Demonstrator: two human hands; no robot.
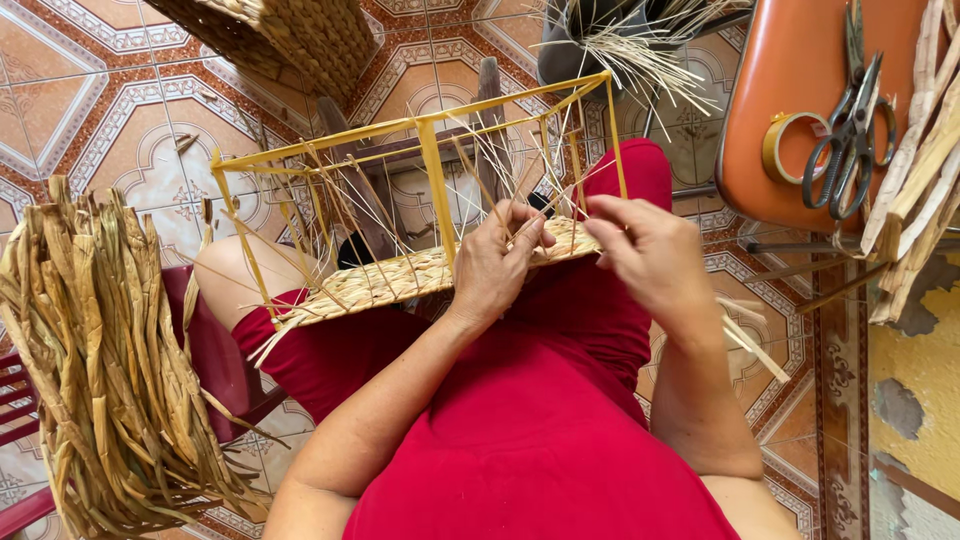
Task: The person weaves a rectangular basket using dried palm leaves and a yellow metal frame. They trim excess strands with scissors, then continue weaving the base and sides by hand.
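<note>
Head view: left hand [497, 262] pinches thin reeds [545, 210] on the yellow-framed woven basket [400, 278]; right hand [650, 250], at three o'clock, pinches a strand.

Both hands sit tight at the near edge of the yellow wire frame [425, 135] on the lap: the left hand [497, 262] pressed on the woven strip [400, 280], the right hand [648, 248] just beside it. Thin upright reeds [520, 175] crowd the frame's inside, leaving only narrow slots between them. To the left, a big bundle of dried leaves [100, 370] on a dark red chair [215, 355] blocks that side. To the right, the orange chair seat [790, 90] carries scissors [850, 130], a tape roll [790, 145] and flat strips [925, 150]. Open floor tiles [110, 120] show beyond the frame's far left corner, below a woven basket [290, 35].
</note>
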